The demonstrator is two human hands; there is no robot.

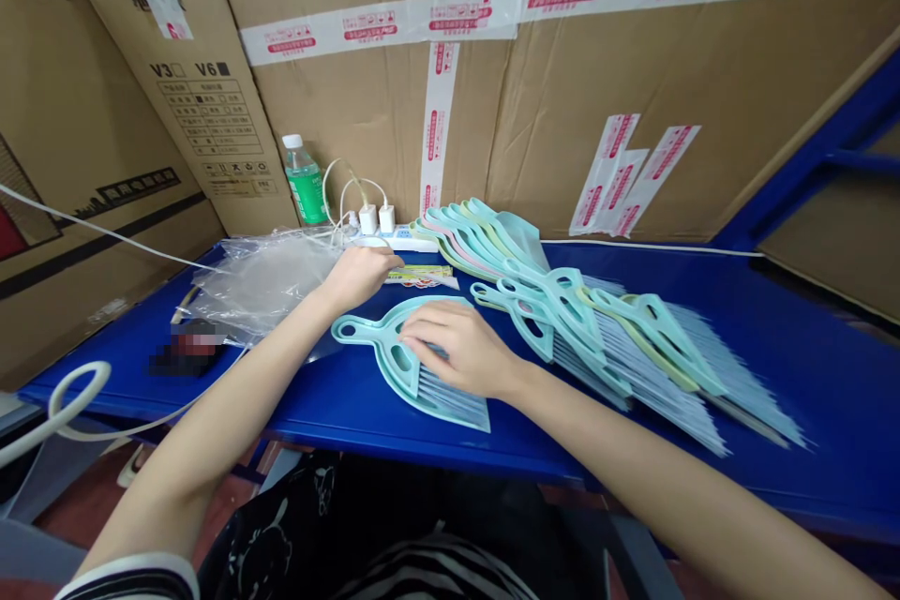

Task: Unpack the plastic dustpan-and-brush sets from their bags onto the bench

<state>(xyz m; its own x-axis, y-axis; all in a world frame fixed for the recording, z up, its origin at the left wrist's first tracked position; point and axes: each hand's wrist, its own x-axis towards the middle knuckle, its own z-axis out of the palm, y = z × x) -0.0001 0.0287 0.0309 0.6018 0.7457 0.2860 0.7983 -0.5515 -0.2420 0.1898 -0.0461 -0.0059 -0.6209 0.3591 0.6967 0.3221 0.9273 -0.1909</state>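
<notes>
A mint-green dustpan [397,373] lies on the blue table with a matching hand brush [402,356] nested in it. Over the brush is my right hand [457,347], its fingers bent and the thumb parted from them, seemingly resting on it. My left hand [362,277] is beyond the dustpan's handle, beside a small stack of yellow printed labels [422,274]. Its fingers are curled closed, and what they hold, if anything, is hidden. More brushes [555,300] lie overlapping to the right, and behind them is a fanned pile of dustpans [468,239] in mint, pink and yellow-green.
Clear plastic bags [263,277] are heaped on the left, near a blurred dark object [187,349]. A green-labelled bottle [306,183] and a power strip [404,236] with white chargers stand at the back. Cardboard [352,103] walls the table; a white cable [141,427] crosses its front left edge.
</notes>
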